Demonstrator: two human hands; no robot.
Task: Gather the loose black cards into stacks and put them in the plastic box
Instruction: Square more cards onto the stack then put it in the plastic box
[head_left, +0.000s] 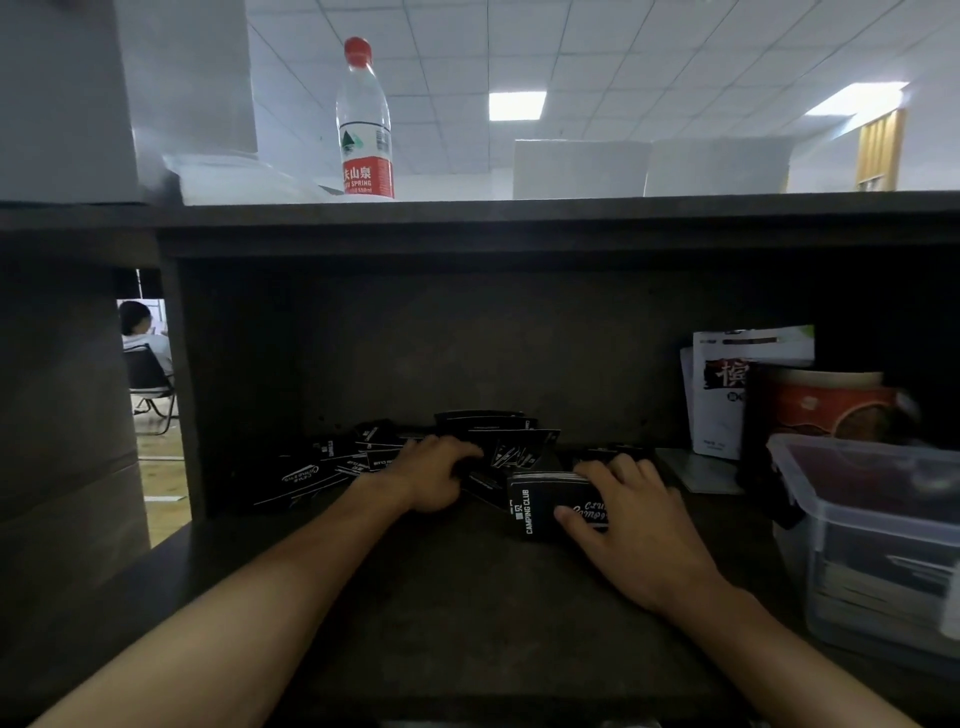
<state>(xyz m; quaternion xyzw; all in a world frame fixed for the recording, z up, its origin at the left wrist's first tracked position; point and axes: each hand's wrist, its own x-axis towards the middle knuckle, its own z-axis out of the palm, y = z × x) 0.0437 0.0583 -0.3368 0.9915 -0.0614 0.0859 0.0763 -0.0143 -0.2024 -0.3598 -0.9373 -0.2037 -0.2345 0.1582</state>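
Right hand (636, 525) fingers clamp the stack (545, 501); left hand (434, 475), fingers curled on loose cards (332, 465), should square edges before boxing

Loose black cards (358, 462) scattered at left; plastic box (878, 545) right.

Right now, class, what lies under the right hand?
The right hand holds a squared stack of black cards, thumb across its printed top card. The palm hides the stack's right part and the shelf beneath.
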